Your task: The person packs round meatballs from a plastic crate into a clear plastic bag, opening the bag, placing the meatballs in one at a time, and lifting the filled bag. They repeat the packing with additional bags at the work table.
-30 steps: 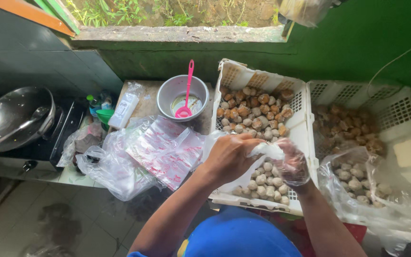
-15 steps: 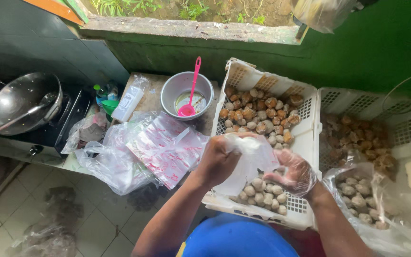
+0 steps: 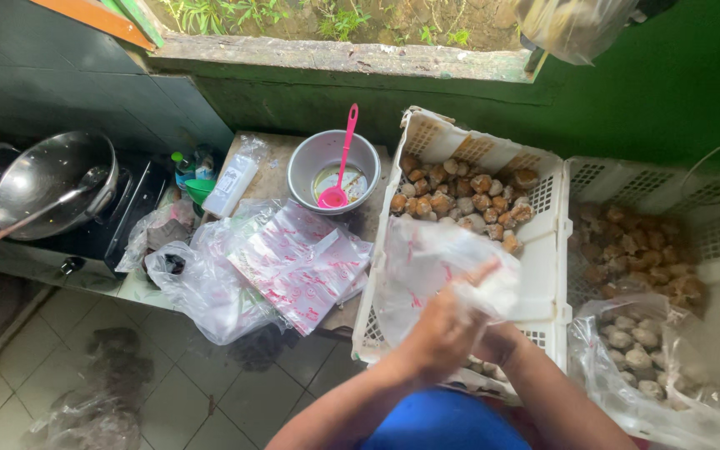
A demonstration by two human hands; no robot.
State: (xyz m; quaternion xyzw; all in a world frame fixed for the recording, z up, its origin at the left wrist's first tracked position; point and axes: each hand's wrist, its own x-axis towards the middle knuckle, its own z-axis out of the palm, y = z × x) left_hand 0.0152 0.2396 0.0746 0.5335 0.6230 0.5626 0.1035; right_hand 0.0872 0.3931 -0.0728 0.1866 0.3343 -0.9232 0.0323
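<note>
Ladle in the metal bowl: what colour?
Pink ladle, clearest in the head view.

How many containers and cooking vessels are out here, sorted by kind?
White plastic crates: 2, one under the hands and one to its right
Grey bowl with a pink ladle in it: 1
Metal wok on the stove: 1
Total: 4
The left hand holds a clear printed bag over the near crate; the right hand is mostly hidden behind it.
</note>
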